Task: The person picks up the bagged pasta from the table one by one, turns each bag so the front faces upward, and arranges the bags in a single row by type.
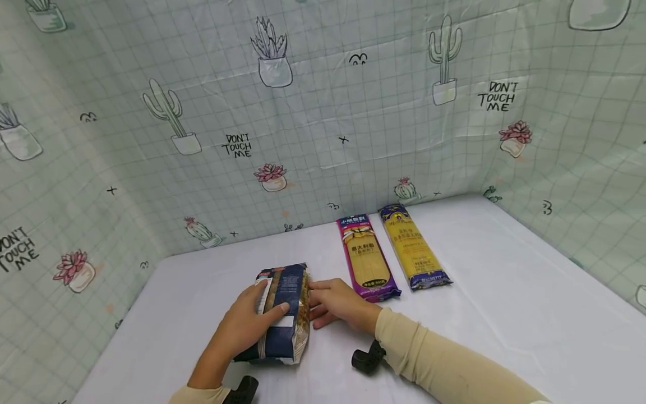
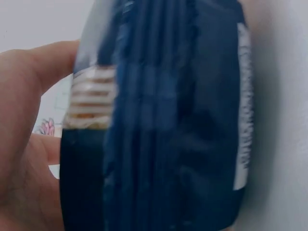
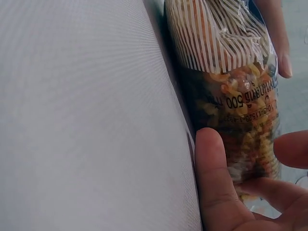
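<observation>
A dark blue bag of pasta [image 1: 280, 339] lies on the white table in front of me, its clear side showing multicoloured pasta spirals [image 3: 250, 89]. My left hand [image 1: 244, 320] grips it across the top, the thumb lying over the upper face and the fingers at its far left side. The left wrist view shows the bag's blue seamed side [image 2: 149, 120] close up and blurred, with the left hand [image 2: 24, 130] beside it. At the bag's right side is my right hand [image 1: 338, 303], fingers extended against the clear wrapping, the lowest finger close to the table.
Two flat packs of spaghetti lie further back to the right: one purple and pink [image 1: 367, 255], one yellow and blue [image 1: 414, 244]. A patterned cloth [image 1: 313, 112] with cactus drawings hangs behind the white table [image 1: 484, 314]. Each wrist wears a black camera [image 1: 367, 359].
</observation>
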{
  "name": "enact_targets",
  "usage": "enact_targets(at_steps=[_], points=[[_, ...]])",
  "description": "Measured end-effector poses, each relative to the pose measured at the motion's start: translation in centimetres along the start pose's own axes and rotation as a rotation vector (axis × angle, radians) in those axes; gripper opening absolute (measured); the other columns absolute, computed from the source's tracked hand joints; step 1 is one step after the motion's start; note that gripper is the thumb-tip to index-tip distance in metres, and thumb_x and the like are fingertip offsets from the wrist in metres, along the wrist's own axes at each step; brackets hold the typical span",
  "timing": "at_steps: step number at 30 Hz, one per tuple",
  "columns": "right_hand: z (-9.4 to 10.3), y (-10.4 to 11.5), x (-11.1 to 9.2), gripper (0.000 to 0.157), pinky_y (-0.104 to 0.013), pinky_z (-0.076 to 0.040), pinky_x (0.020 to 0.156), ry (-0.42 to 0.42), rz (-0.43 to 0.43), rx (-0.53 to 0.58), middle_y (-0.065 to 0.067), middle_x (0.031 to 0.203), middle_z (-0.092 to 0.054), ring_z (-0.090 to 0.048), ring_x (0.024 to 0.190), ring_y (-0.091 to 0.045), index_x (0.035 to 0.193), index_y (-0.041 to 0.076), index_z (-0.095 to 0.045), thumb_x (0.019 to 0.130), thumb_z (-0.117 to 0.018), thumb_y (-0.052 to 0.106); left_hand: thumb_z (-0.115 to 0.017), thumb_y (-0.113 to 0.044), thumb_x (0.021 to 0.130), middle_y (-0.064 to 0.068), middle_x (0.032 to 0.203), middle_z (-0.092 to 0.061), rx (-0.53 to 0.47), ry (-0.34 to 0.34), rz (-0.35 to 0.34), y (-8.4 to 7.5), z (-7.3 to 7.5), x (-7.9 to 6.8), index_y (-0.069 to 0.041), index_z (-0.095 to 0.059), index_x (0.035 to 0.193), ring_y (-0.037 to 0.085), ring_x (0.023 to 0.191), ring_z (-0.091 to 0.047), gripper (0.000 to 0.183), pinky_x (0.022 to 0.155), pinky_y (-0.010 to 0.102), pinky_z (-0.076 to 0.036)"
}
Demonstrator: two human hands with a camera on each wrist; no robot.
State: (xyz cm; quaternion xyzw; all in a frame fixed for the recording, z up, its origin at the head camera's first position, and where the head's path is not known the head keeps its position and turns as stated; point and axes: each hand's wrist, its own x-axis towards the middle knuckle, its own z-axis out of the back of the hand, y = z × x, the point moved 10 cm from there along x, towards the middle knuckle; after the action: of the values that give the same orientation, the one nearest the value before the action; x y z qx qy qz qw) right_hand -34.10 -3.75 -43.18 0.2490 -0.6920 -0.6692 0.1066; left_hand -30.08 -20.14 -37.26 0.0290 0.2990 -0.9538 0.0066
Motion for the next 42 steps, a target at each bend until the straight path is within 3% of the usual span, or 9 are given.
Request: enact_targets(at_steps=[8, 14, 20, 26, 35, 42], points=[[0.4, 0.4, 0.2, 0.061, -0.039, -0.06, 0.071, -0.045, 0.018, 0.039, -0.019, 0.125, -0.065, -0.07, 0.092, -0.026, 0.151, -0.002, -0.039, 0.091, -0.049, 0.0, -0.063, -0.069, 0.087, 0.028, 0.16, -0.024, -0.057, -0.011, 0.001, -0.5, -0.7, 0.5, -0.007, -0.025, 0.159, 0.05, 0.143, -0.027, 0.103, 0.105, 0.07, -0.031], [0.2, 1.0, 0.1, 0.059, -0.042, -0.059, 0.08, -0.036, 0.072, 0.098, -0.021, 0.134, -0.06, -0.069, 0.099, -0.027, 0.152, 0.0, -0.039, 0.094, -0.051, 0.005, -0.059, -0.074, 0.085, 0.025, 0.159, -0.027, -0.1, -0.077, 0.02, -0.2, -1.1, 0.4, -0.006, -0.024, 0.159, 0.045, 0.144, -0.028, 0.106, 0.108, 0.068, -0.029], [0.3, 1.8, 0.0, 0.058, -0.04, -0.059, 0.081, -0.028, 0.146, 0.124, -0.021, 0.133, -0.061, -0.068, 0.098, -0.024, 0.151, 0.002, -0.042, 0.094, -0.052, 0.009, -0.064, -0.075, 0.082, 0.026, 0.16, -0.023, -0.118, -0.085, 0.035, -0.3, -1.3, 0.4, -0.005, -0.018, 0.16, 0.048, 0.142, -0.029, 0.114, 0.104, 0.07, -0.033], [0.4, 2.2, -0.3, 0.053, -0.038, -0.058, 0.082, -0.027, 0.181, 0.12, -0.021, 0.133, -0.061, -0.067, 0.097, -0.021, 0.148, 0.004, -0.047, 0.096, -0.05, 0.012, -0.07, -0.061, 0.085, 0.029, 0.157, -0.027, -0.174, -0.102, 0.028, -0.4, -0.9, 0.5, -0.004, -0.021, 0.158, 0.049, 0.14, -0.032, 0.106, 0.104, 0.068, -0.034], [0.0, 2.8, -0.5, 0.052, -0.036, -0.058, 0.081, -0.007, 0.254, 0.172, -0.019, 0.14, -0.057, -0.067, 0.105, -0.026, 0.14, -0.004, -0.055, 0.089, -0.053, 0.007, -0.074, -0.042, 0.087, 0.025, 0.156, -0.033, -0.392, -0.18, 0.098, 0.8, 0.0, 0.3, -0.011, -0.03, 0.157, 0.043, 0.135, -0.039, 0.087, 0.105, 0.062, -0.037], [0.0, 3.1, -0.6, 0.047, -0.036, -0.058, 0.082, 0.007, 0.276, 0.178, -0.019, 0.136, -0.06, -0.067, 0.11, -0.031, 0.136, -0.008, -0.056, 0.092, -0.048, 0.007, -0.072, -0.028, 0.089, 0.023, 0.155, -0.036, -0.488, -0.233, 0.077, 0.9, 0.6, 0.3, -0.011, -0.037, 0.154, 0.039, 0.137, -0.037, 0.076, 0.109, 0.059, -0.033]])
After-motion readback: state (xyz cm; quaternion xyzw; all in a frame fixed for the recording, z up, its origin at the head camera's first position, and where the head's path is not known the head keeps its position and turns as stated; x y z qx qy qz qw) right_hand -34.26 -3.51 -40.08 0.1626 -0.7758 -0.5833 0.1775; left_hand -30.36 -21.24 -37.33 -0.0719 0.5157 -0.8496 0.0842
